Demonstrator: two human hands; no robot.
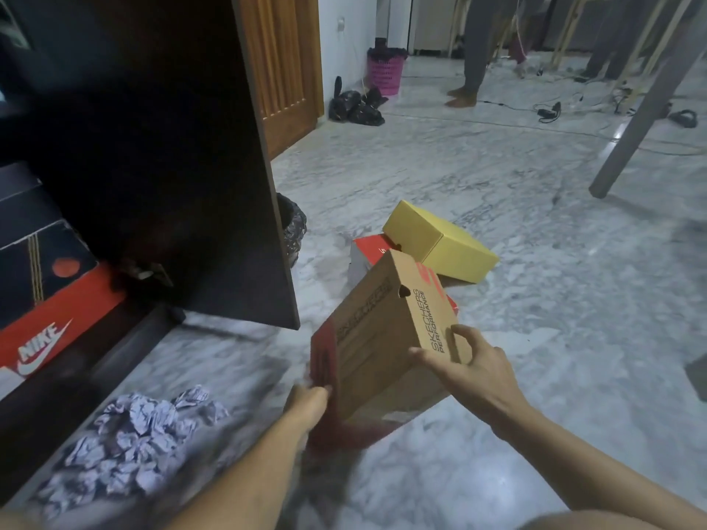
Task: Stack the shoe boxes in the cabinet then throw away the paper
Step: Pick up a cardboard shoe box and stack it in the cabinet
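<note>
Both hands hold a brown Skechers shoe box (pixel 378 330), tilted above the marble floor. My left hand (pixel 308 401) grips its red lower-left end; my right hand (pixel 465 363) clamps the near right corner. Behind it lie a yellow box (pixel 440 241) and a red-and-white box (pixel 367 252) on the floor. At the left, the dark cabinet (pixel 69 380) holds a red Nike box (pixel 57 330) with a dark box (pixel 34 262) on top. Crumpled white paper (pixel 134 430) is piled on the floor in front of the cabinet.
The open cabinet door (pixel 214 166) stands between the cabinet and the boxes, a black bag (pixel 292 223) behind it. A pink bin (pixel 385 70) and black bags (pixel 355 105) sit by the far wall. A person's legs (pixel 472 51), cables and a table leg (pixel 642 120) are beyond.
</note>
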